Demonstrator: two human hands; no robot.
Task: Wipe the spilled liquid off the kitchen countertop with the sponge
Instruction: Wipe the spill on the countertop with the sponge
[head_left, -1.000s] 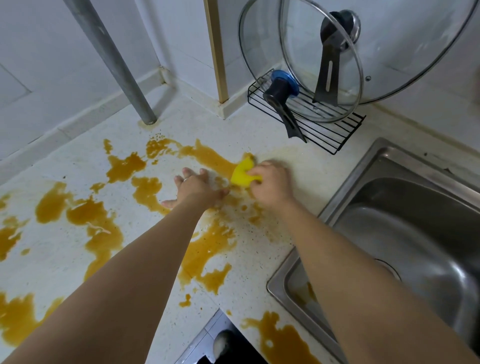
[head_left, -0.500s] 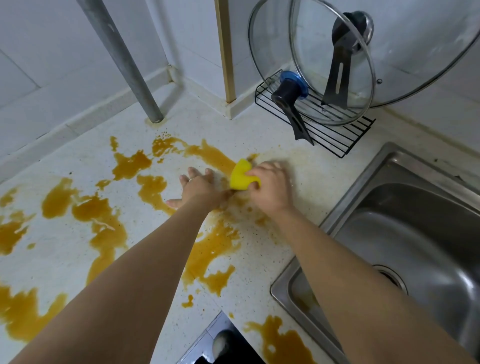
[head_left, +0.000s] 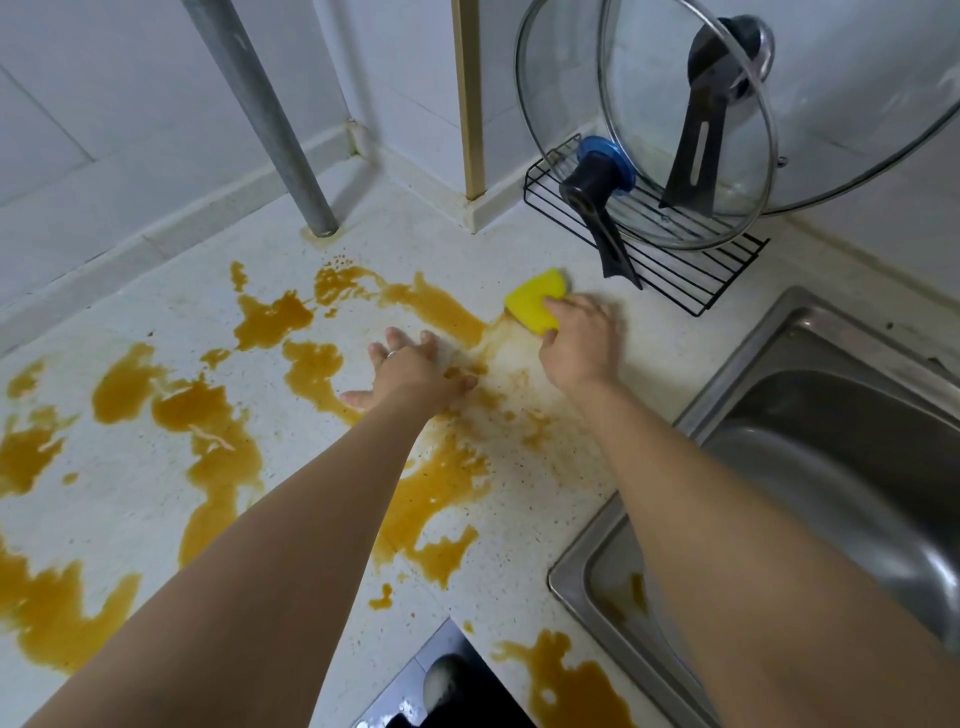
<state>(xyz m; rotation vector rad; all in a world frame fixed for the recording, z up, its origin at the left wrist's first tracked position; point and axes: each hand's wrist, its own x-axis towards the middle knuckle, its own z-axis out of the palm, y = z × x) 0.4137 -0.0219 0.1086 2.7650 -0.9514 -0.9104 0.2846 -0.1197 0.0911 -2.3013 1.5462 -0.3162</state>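
Brown spilled liquid (head_left: 218, 436) lies in many puddles across the white speckled countertop (head_left: 130, 322). My right hand (head_left: 579, 340) grips a yellow sponge (head_left: 535, 299) and presses it on the counter at the spill's far right end, near the wire rack. A smeared, paler patch lies between my two hands. My left hand (head_left: 410, 371) rests flat on the counter with fingers spread, touching the wet area left of the sponge.
A steel sink (head_left: 831, 467) lies at the right. A black wire rack (head_left: 649, 260) behind the sponge holds two glass pot lids (head_left: 675, 130). A metal pole (head_left: 270, 130) stands on the counter at the back left. The tiled wall corner closes the back.
My right hand has slid the sponge away to the far right, apart from my left hand, leaving a smeared streak. The left hand has stayed flat in place.
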